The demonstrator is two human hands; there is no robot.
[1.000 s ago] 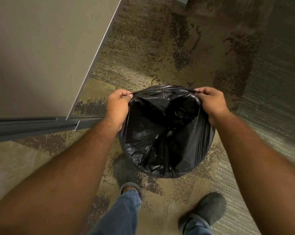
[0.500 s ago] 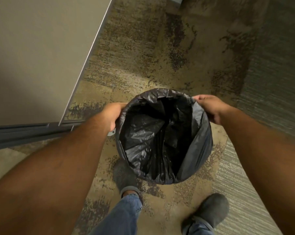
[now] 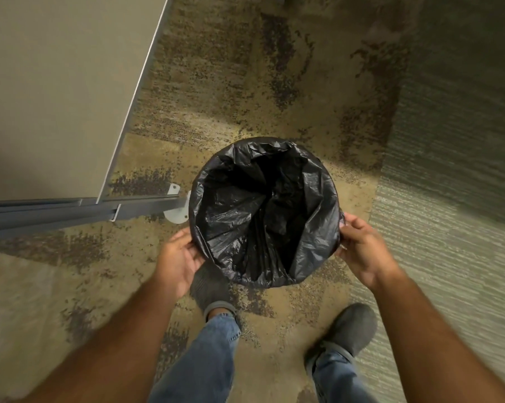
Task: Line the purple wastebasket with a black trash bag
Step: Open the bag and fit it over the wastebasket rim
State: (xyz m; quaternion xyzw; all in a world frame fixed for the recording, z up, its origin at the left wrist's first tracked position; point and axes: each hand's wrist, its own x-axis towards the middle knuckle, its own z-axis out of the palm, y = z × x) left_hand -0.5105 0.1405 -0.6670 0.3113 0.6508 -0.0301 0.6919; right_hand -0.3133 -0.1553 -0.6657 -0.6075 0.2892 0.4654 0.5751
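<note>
Patterned carpet floor (image 3: 245,82) with a partition panel (image 3: 56,91) at left. The wastebasket stands on the floor ahead of the feet; its purple wall is hidden by the black trash bag (image 3: 263,210), whose mouth is folded over the rim and whose crumpled body hangs inside, holding nothing visible. The film appears thin, light and slippery, best taken at the folded hem. Left hand (image 3: 181,257) and right hand (image 3: 361,245) flank the near rim, fingers partly curled, touching the hem; whether each grip pinches it cannot be told.

1. black trash bag (image 3: 264,212) is open and round, draped over the whole wastebasket rim, sitting on the carpet (image 3: 245,91).
2. left hand (image 3: 179,258) pinches its edge at 8 o'clock.
3. right hand (image 3: 361,247) grips at 4 o'clock.
</note>
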